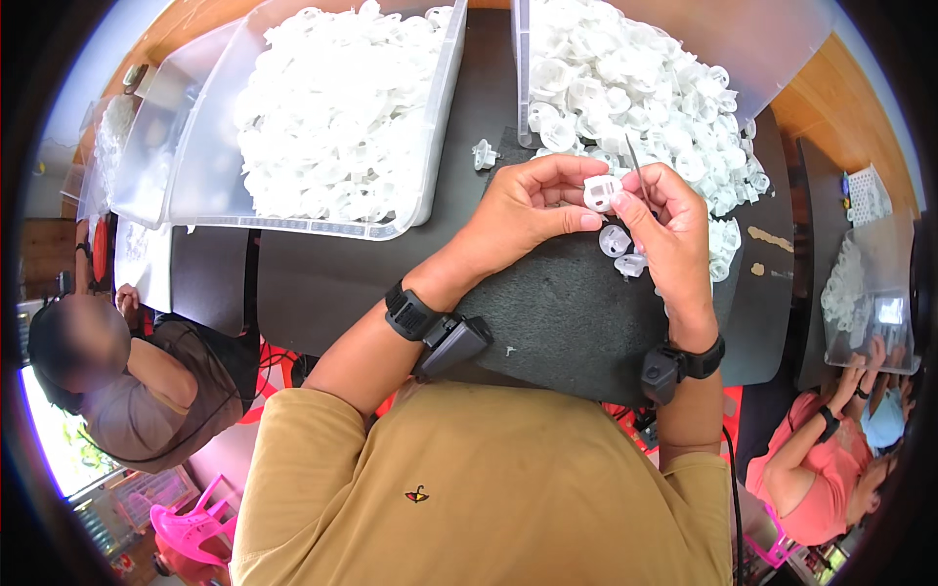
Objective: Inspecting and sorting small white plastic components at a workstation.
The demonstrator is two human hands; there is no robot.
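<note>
A clear bin (pixel 420 186) heaped with white plastic parts is sitting up and left of the left hand (pixel 523 210) on the dark desk (pixel 322 283). That left hand is pinching a small white plastic part (pixel 600 192) between thumb and fingertips. Touching it from the right, the right hand (pixel 674 239) is gripping a thin metal pick (pixel 637 171) in curled fingers. More loose white parts (pixel 625 256) are lying just beneath the right hand.

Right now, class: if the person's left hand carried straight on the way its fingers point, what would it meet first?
The left hand points rightward, and its fingers already pinch the small white plastic part. Just beyond that is the right hand, holding a thin needle-like tool. Depth is unclear, so this is likely, not certain.
</note>
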